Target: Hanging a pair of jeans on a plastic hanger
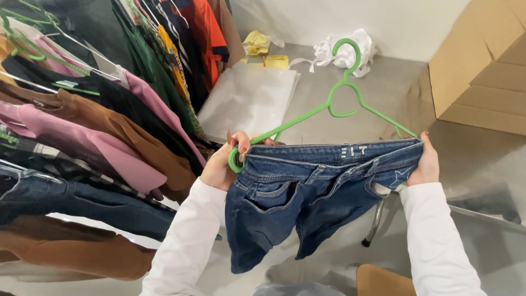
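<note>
Blue jeans (307,192) hanging from a green plastic hanger (334,104), held up in mid-air above the grey floor (482,164), waistband stretched between both hands. Crowding the far left, a rail of hung clothes (98,126) in pink, brown and dark denim. Left hand (222,164) pinching waistband corner and hanger end together, grip closed tight. Right hand (426,163) clamping the opposite waistband corner. Sitting at upper right, a cardboard box (482,66).

matt denim jeans (307,186), glossy plastic hanger (339,98)
</note>
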